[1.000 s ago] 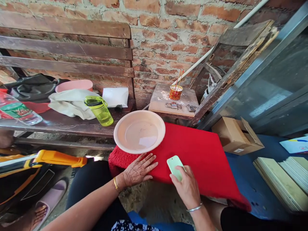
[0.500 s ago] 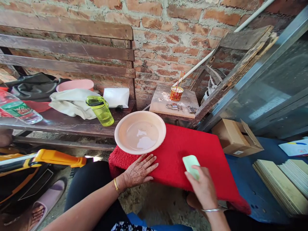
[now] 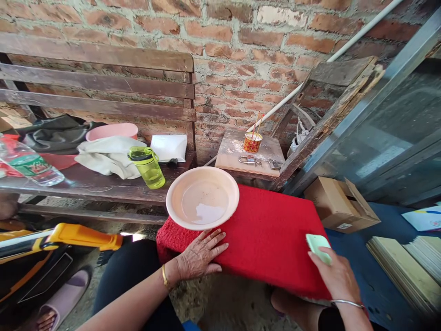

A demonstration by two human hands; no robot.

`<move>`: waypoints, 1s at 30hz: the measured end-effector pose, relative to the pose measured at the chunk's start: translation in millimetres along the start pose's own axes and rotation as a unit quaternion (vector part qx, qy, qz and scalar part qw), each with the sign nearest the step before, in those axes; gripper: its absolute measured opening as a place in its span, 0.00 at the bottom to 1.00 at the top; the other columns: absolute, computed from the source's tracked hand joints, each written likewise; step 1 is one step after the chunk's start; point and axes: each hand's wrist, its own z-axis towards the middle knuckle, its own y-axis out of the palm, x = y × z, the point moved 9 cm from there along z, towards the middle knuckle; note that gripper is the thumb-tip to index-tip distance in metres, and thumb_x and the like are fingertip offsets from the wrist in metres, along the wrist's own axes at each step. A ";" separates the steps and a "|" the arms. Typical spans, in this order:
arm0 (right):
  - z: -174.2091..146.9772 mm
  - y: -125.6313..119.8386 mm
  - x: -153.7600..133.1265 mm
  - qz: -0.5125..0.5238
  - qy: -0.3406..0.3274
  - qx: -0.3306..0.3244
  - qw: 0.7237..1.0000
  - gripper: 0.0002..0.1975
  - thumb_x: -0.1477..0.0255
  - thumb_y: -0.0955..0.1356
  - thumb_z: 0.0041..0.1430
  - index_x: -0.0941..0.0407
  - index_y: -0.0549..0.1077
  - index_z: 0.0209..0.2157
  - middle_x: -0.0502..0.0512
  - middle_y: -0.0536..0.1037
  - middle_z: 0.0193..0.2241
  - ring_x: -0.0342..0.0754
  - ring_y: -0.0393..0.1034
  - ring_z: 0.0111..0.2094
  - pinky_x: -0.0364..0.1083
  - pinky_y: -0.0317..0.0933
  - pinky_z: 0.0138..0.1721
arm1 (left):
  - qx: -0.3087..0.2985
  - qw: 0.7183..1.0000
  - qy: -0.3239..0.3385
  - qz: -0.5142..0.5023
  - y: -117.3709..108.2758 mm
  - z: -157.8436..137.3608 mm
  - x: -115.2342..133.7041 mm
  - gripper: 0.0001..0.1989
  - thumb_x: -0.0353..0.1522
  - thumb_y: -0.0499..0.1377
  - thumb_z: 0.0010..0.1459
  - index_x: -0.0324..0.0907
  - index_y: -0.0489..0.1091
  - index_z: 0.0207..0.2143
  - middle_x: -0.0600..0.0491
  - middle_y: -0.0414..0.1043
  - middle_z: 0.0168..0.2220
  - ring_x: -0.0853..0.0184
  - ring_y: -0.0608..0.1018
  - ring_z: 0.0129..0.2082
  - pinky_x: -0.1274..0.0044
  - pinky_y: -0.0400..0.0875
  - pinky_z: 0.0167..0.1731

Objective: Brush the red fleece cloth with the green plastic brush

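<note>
Fingers spread, my left hand (image 3: 201, 255) lies flat on the near edge of a red cloth (image 3: 272, 230), just below the rim of a pale basin (image 3: 172, 212). The basin holds shallow water and rests on the cloth's left end. My right hand (image 3: 336, 271) is closed round a pale green, rounded block (image 3: 319, 241) that looks like a scrub brush, at the right end of the cloth. The underside of this block is hidden.
Left, a wooden bench (image 3: 103, 188) bears a green bottle (image 3: 149, 170), a water bottle (image 3: 34, 165) and cloths. Padlocks (image 3: 250, 160) and an incense pot (image 3: 252, 143) stand on a small table (image 3: 227, 151). A cardboard box (image 3: 336, 202) sits at right.
My right hand has moved right along the red cloth with the pale green block. The left hand stays flat in its place. The view has tilted slightly upward.
</note>
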 end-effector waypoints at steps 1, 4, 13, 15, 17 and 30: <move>3.2 -6.7 11.5 -0.018 0.025 0.009 0.999 0.31 0.46 0.61 0.51 0.54 0.75 0.45 0.58 0.70 0.28 0.60 0.69 0.35 0.57 0.64 0.44 | 0.001 1.000 0.001 -0.005 -1.1 1.4 -1.3 0.32 0.49 0.56 0.63 0.44 0.59 0.64 0.44 0.59 0.65 0.54 0.61 0.65 0.61 0.56 0.63; -3.9 -3.3 -16.6 0.000 -0.009 0.018 1.000 0.31 0.46 0.61 0.52 0.55 0.75 0.45 0.58 0.70 0.28 0.60 0.69 0.37 0.56 0.64 0.42 | 0.001 1.000 -0.001 -0.012 -3.2 8.1 -7.9 0.27 0.46 0.53 0.66 0.43 0.62 0.62 0.43 0.62 0.63 0.55 0.64 0.63 0.64 0.61 0.61; -72.0 68.0 -224.2 0.069 -0.285 -0.055 0.955 0.12 0.66 0.68 0.54 0.49 0.75 0.42 0.54 0.72 0.38 0.51 0.69 0.42 0.48 0.63 0.44 | 0.007 0.999 0.036 0.014 5.0 11.7 -21.0 0.21 0.39 0.52 0.68 0.42 0.65 0.60 0.43 0.62 0.63 0.57 0.64 0.63 0.65 0.63 0.60; -52.9 59.7 -198.9 0.032 -0.264 -0.050 0.963 0.13 0.65 0.68 0.54 0.50 0.76 0.42 0.55 0.72 0.38 0.52 0.69 0.42 0.48 0.63 0.45 | 0.020 0.999 0.027 0.010 5.9 9.9 -23.1 0.21 0.38 0.52 0.67 0.43 0.65 0.60 0.44 0.62 0.63 0.58 0.64 0.63 0.65 0.63 0.60; -22.4 41.6 -145.4 -0.002 -0.207 -0.042 0.978 0.15 0.62 0.66 0.56 0.50 0.76 0.44 0.56 0.72 0.37 0.53 0.70 0.41 0.50 0.64 0.45 | 0.028 0.999 0.020 0.003 5.9 9.4 -23.5 0.21 0.37 0.53 0.67 0.43 0.65 0.60 0.45 0.63 0.62 0.58 0.65 0.63 0.65 0.63 0.60; -9.6 33.3 -147.8 0.059 -0.179 -0.045 0.981 0.18 0.61 0.66 0.55 0.52 0.75 0.45 0.55 0.73 0.35 0.50 0.70 0.37 0.47 0.63 0.41 | 0.019 1.000 0.020 -0.007 1.8 10.1 -22.7 0.21 0.34 0.54 0.64 0.42 0.65 0.59 0.45 0.63 0.62 0.58 0.66 0.62 0.65 0.66 0.59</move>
